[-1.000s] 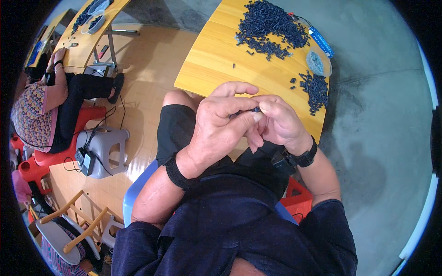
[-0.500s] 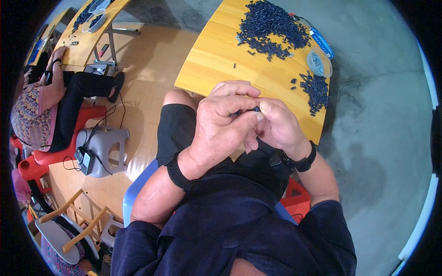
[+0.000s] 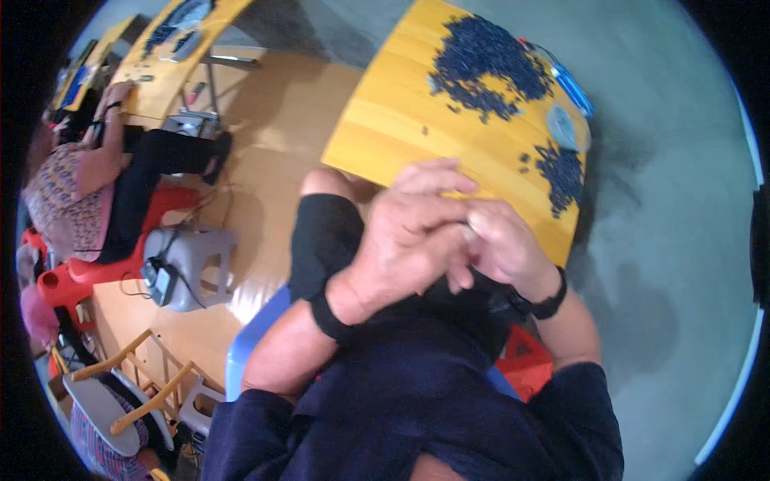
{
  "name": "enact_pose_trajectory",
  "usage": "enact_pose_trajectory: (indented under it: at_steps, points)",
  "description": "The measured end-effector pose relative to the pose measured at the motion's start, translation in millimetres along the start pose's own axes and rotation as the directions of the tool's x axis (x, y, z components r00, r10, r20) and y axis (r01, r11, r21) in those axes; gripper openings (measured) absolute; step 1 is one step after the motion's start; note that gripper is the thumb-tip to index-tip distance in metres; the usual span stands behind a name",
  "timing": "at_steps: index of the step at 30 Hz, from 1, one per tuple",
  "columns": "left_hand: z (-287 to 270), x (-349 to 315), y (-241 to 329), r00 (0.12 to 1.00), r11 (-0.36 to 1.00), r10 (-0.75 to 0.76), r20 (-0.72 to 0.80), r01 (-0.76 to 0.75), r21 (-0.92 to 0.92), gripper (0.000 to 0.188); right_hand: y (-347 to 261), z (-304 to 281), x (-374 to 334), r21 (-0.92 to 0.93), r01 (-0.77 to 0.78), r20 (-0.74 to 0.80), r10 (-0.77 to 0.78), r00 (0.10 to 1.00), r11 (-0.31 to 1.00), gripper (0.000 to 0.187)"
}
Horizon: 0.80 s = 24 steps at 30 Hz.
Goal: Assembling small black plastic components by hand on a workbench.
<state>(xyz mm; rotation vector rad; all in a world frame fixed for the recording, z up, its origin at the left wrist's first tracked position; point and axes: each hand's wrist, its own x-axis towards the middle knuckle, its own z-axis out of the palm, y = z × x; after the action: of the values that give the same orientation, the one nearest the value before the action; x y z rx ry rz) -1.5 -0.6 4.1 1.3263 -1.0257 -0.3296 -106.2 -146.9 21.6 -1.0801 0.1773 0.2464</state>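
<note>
My left hand [image 3: 409,240] and my right hand [image 3: 509,240] meet fingertip to fingertip over my lap, at the near edge of the yellow wooden table [image 3: 377,112]. Thumbs and index fingers of both pinch a small dark piece [image 3: 466,226], almost wholly covered by the fingers and blurred. On the table top lies a large heap of short dark cylindrical pieces [image 3: 489,60]. A smaller heap of similar pieces [image 3: 560,172] sits nearer, by the right edge. One loose piece [image 3: 425,130] lies apart on the wood.
A clear plastic container [image 3: 561,127] and a blue bar-shaped object [image 3: 573,90] with a cable lie along the table's right edge, near a grey wall. To the left, a seated person [image 3: 72,188] is at another table [image 3: 152,92]; a grey stool [image 3: 192,264] with a black device stands behind.
My view has shifted, so the table and hands appear slightly lower and farther right. Both hands stay joined; the dark piece between the fingers shows less than before.
</note>
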Motion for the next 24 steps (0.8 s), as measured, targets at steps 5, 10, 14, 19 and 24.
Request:
enact_pose_trajectory:
  at_steps: [5, 10, 14, 19, 24]
  points:
    - [10, -2, 0, 0.998, 0.992, 0.048, 0.038, -0.043, -0.121, 0.014, -11, -5, -7, -0.143, -0.051, 0.047, 0.059, 0.997, 0.988, 0.052]
    - [17, -2, 10, 0.996, 0.978, 0.043, 0.077, -0.026, -0.205, 0.013, 4, -16, -18, 0.032, -0.056, 0.026, 0.056, 0.998, 0.998, 0.042]
    - [23, 0, 16, 0.998, 0.974, 0.002, 0.06, 0.011, -0.227, 0.012, 10, -18, -19, 0.066, -0.016, 0.021, 0.015, 1.0, 0.998, 0.044]
    - [29, 5, 8, 0.996, 0.962, 0.028, 0.087, -0.003, -0.273, 0.012, 0, -3, -23, 0.031, -0.037, -0.057, 0.039, 0.998, 0.999, 0.049]
    - [25, 12, -3, 0.979, 0.969, -0.089, 0.186, 0.128, -0.213, 0.012, 14, -11, -19, 0.038, 0.043, -0.131, -0.038, 0.991, 0.998, 0.036]
